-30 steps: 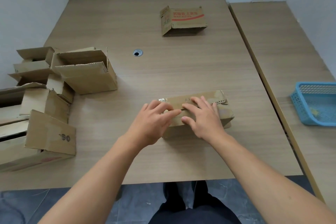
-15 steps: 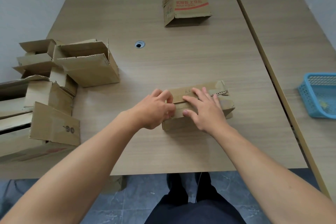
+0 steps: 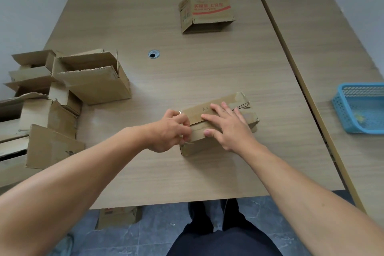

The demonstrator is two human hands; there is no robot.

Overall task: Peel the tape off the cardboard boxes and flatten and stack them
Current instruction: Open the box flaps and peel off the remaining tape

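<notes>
- Small cardboard box (image 3: 198, 147) sat on the wooden table (image 3: 207, 72), near the front edge and a bit right of centre, lying at a slight angle.
- Left hand (image 3: 168, 131) was at the box's left end, fingers curled in, pinching a strip of clear tape (image 3: 181, 112). Shiny tape showed above and below the knuckles.
- How much tape was off the cardboard couldn't be told; the hand hid that end.
- Right hand (image 3: 230, 127) lay flat on the box top, fingers straight and spread, thumb on the front top edge, pressing down and gripping nothing.
- Box top flaps were closed. A torn corrugated edge showed at the far right corner.
- Printed box (image 3: 209, 13) with red lettering was at the far side of the table, partly collapsed, one flap open, well apart from the hands.
- Pile of opened boxes (image 3: 93, 83) was at the left table edge, flaps up, not flattened.
- Cable hole (image 3: 153, 54) was in the tabletop between the pile and the printed box.
- Blue basket (image 3: 353, 116) sat on the second table (image 3: 332, 52) on the right, with small scraps inside.
- One more carton (image 3: 118, 217) sat on the floor under the table's front edge.
</notes>
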